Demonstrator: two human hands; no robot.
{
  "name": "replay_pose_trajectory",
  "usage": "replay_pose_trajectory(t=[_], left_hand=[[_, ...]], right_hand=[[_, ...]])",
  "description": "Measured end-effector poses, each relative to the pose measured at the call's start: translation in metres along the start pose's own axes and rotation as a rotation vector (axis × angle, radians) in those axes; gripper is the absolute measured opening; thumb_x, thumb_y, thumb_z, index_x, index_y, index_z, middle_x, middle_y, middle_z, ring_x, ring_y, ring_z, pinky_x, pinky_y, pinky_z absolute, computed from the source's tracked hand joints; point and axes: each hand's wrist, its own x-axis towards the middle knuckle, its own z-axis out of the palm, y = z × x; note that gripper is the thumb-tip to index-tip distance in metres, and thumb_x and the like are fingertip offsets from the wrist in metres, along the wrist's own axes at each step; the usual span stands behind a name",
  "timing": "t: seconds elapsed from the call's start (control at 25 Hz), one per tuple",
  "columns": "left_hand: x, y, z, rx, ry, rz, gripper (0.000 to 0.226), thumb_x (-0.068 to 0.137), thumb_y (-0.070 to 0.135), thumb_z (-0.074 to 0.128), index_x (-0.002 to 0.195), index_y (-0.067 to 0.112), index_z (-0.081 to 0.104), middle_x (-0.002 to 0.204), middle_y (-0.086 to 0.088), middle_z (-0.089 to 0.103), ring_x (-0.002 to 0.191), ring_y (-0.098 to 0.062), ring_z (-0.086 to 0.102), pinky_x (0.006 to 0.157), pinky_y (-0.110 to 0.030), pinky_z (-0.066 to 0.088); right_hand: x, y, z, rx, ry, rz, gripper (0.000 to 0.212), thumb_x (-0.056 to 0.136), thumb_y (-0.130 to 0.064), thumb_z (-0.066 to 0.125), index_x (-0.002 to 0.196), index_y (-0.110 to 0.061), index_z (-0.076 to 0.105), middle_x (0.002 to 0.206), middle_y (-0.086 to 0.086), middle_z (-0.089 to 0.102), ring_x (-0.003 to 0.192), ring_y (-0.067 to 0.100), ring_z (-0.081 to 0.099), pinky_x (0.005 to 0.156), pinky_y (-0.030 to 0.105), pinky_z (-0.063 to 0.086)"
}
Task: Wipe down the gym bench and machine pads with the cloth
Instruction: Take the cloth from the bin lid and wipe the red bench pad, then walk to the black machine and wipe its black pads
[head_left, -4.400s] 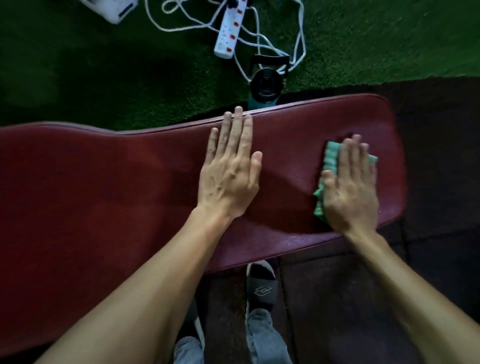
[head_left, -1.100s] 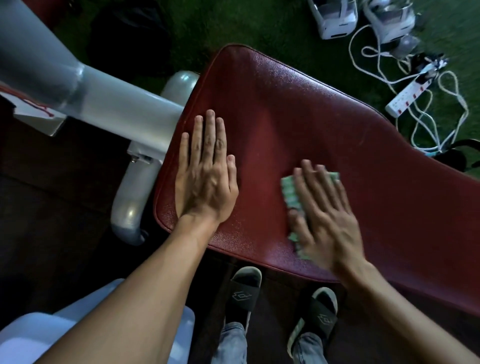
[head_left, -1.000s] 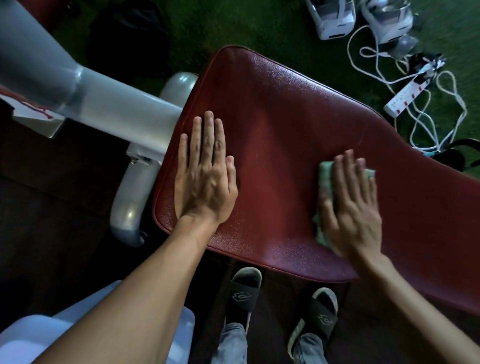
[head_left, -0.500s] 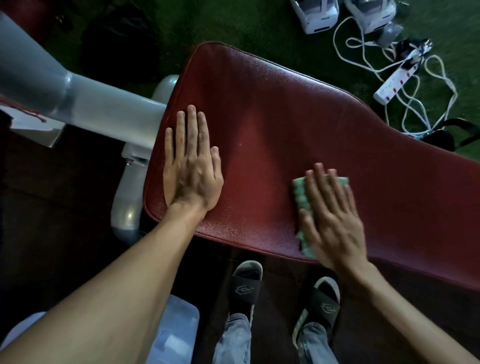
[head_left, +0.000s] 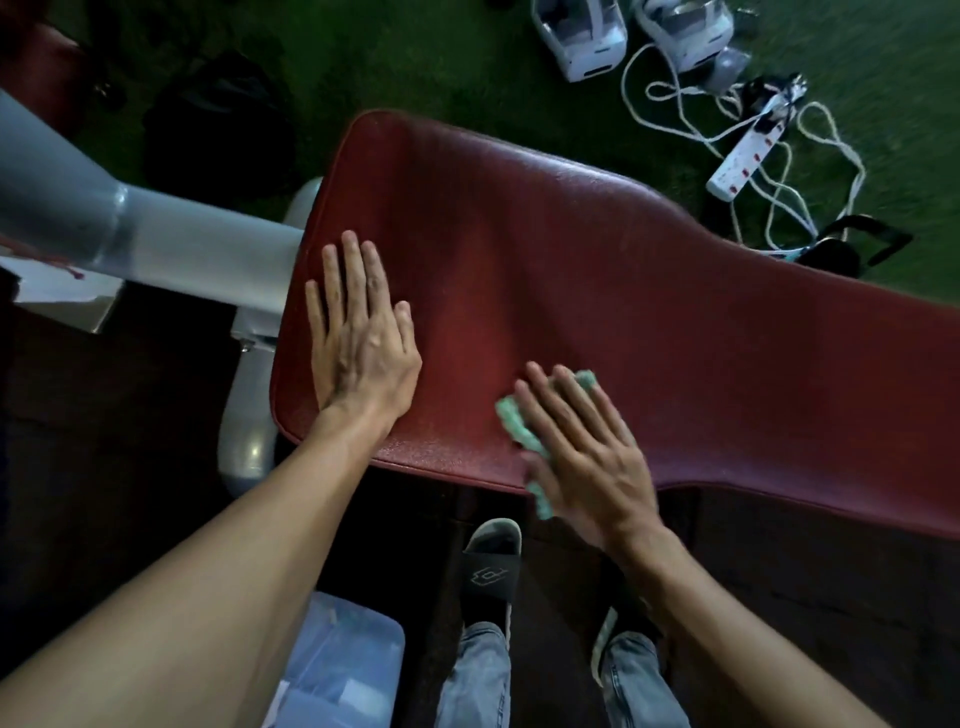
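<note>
We press the cloth flat under our open right hand at the bench's near edge; our left hand, spread and empty, braces beside it. We should overlap strokes, pressing evenly.

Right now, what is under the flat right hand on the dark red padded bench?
A crumpled green cloth lies under the right hand, pressed onto the dark red padded bench at its near edge. Only the cloth's edges show; its middle and the pad beneath are covered.
</note>
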Motion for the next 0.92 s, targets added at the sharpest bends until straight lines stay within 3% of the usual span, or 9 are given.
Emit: replay_pose_trajectory(t=[0.08, 0.16, 0.2, 0.32, 0.48, 0.56, 0.64, 0.84, 0.92], left_hand=[[-0.015, 0.021, -0.009, -0.062, -0.073, 0.02, 0.067, 0.105, 0.034, 0.027, 0.163, 0.005, 0.008, 0.173, -0.014, 0.001, 0.16, -0.03, 0.0, 0.13, -0.048, 0.005], [-0.038, 0.049, -0.018, -0.068, -0.132, 0.121, 0.071, 0.1, 0.037, 0.026, 0.162, 0.005, 0.015, 0.172, -0.016, 0.008, 0.16, -0.029, 0.005, 0.129, -0.046, 0.008], [-0.05, 0.066, -0.025, -0.076, -0.18, 0.178, 0.072, 0.099, 0.038, 0.026, 0.162, 0.006, 0.017, 0.171, -0.016, 0.01, 0.16, -0.028, 0.006, 0.129, -0.045, 0.007], [-0.074, 0.126, -0.059, -0.076, -0.38, 0.303, 0.066, 0.103, 0.036, 0.034, 0.162, 0.012, 0.019, 0.171, -0.015, 0.013, 0.16, -0.026, 0.007, 0.129, -0.04, 0.006], [-0.095, 0.231, -0.144, -0.041, -0.427, 0.506, 0.053, 0.101, 0.035, 0.046, 0.151, 0.016, 0.046, 0.157, -0.012, 0.046, 0.144, -0.028, 0.044, 0.12, -0.04, 0.029], [-0.107, 0.298, -0.197, 0.003, -0.435, 0.664, 0.043, 0.101, 0.037, 0.045, 0.138, 0.019, 0.057, 0.138, -0.006, 0.061, 0.125, -0.027, 0.057, 0.11, -0.042, 0.039], [-0.119, 0.37, -0.244, 0.029, -0.436, 0.785, 0.036, 0.101, 0.037, 0.044, 0.128, 0.019, 0.061, 0.128, -0.004, 0.066, 0.119, -0.027, 0.06, 0.106, -0.043, 0.041], [-0.183, 0.571, -0.343, -0.041, -0.486, 1.022, 0.027, 0.1, 0.036, 0.046, 0.107, 0.021, 0.068, 0.115, -0.002, 0.07, 0.114, -0.026, 0.063, 0.097, -0.037, 0.041], [-0.212, 0.645, -0.367, -0.082, -0.477, 1.062, 0.026, 0.099, 0.035, 0.049, 0.106, 0.02, 0.068, 0.113, -0.005, 0.07, 0.111, -0.029, 0.064, 0.092, -0.037, 0.045]], right_hand=[[-0.034, 0.051, 0.0, 0.062, 0.046, 0.179, 0.058, 0.104, -0.03, 0.039, 0.16, -0.018, 0.028, 0.168, 0.004, 0.027, 0.158, 0.024, 0.02, 0.129, 0.045, 0.019], [-0.049, 0.085, -0.014, 0.326, 0.157, 0.666, 0.057, 0.102, -0.023, 0.035, 0.158, -0.015, 0.032, 0.167, 0.005, 0.031, 0.157, 0.025, 0.022, 0.13, 0.041, 0.016], [-0.049, 0.094, -0.029, 0.484, 0.266, 0.948, 0.051, 0.106, -0.025, 0.033, 0.156, -0.014, 0.038, 0.162, 0.009, 0.04, 0.154, 0.03, 0.032, 0.125, 0.041, 0.026], [-0.045, 0.1, -0.088, 0.817, 0.444, 1.395, 0.04, 0.111, -0.033, 0.033, 0.136, -0.011, 0.055, 0.122, 0.02, 0.067, 0.112, 0.036, 0.064, 0.086, 0.033, 0.043], [-0.09, 0.094, -0.211, 1.067, 0.504, 1.278, 0.034, 0.11, -0.038, 0.036, 0.123, -0.02, 0.062, 0.104, 0.004, 0.072, 0.094, 0.022, 0.069, 0.086, 0.038, 0.053], [-0.132, 0.103, -0.286, 1.06, 0.593, 1.241, 0.03, 0.11, -0.034, 0.037, 0.115, -0.022, 0.064, 0.1, 0.0, 0.072, 0.088, 0.008, 0.068, 0.084, 0.025, 0.054], [-0.176, 0.12, -0.357, 1.013, 0.652, 1.218, 0.028, 0.11, -0.032, 0.038, 0.107, -0.021, 0.064, 0.091, -0.006, 0.069, 0.077, 0.001, 0.064, 0.073, 0.012, 0.049], [-0.3, 0.174, -0.51, 0.857, 0.761, 1.177, 0.024, 0.107, -0.032, 0.04, 0.101, -0.023, 0.061, 0.071, -0.019, 0.063, 0.063, -0.002, 0.056, 0.063, 0.013, 0.044], [-0.346, 0.202, -0.555, 0.796, 0.767, 1.163, 0.023, 0.108, -0.032, 0.039, 0.112, -0.024, 0.061, 0.076, -0.014, 0.066, 0.069, 0.001, 0.063, 0.065, 0.013, 0.046]])
